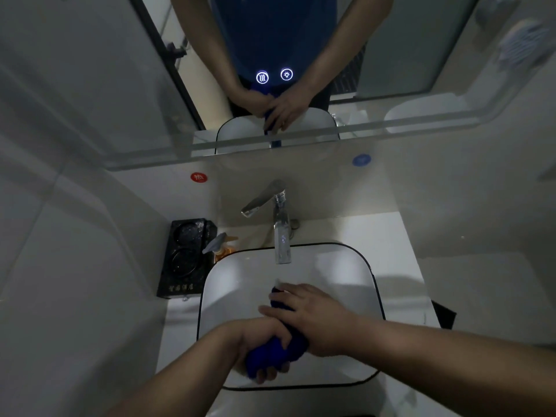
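Left hand: I've got the left hand [258, 337] low over the bowl, fingers curled right under the near end of the dark blue rolled cloth [270, 355], clamped on it
Right hand: the right hand [314, 314] lies across from the other side, wrapped over the cloth's far part, thumb and fingers closed round it
Cloth: bunched into a thick roll between both hands, held above the white square basin with a thin black rim [210, 284], not touching it as far as I can tell
Tap: chrome angular faucet [281, 236] stands behind the basin, its spout pointing over the bowl
Left of basin: black stone tray with two round recesses [185, 254], and an amber pump soap bottle [221, 245] just beside it
Above: wall mirror [120, 85] shows both hands on the cloth
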{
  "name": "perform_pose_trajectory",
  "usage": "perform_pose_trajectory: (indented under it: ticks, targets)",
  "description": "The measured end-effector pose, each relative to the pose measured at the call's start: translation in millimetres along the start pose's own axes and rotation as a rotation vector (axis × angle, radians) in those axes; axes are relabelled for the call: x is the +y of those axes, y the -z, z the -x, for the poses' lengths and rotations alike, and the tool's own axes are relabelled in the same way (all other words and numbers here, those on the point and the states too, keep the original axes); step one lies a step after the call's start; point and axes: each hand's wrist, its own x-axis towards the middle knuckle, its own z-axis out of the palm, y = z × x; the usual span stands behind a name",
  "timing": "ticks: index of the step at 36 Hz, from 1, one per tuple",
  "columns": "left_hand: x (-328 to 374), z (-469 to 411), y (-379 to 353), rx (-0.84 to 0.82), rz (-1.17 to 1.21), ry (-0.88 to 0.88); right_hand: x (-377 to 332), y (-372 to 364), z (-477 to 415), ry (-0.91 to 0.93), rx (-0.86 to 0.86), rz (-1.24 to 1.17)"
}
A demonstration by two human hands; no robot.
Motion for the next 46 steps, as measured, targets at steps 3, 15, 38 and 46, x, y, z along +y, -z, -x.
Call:
perform_pose_trajectory:
  ticks: [3,15,38,46]
  targets:
    - [6,4,-7,0.116,-0.134,-0.014,4,5,-5,0.045,-0.012,-0.059]
    - [10,4,-18,0.422,-0.579,-0.273,8,12,-1,-0.151,-0.192,-0.105]
    - [-21,-35,3,0.993,-0.777,-0.684,17,9,-7,-0.686,-0.219,-1.009]
    - [-23,10,17,0.389,0.07,-0.472,-31,0,28,-0.425,0.446,-0.785]
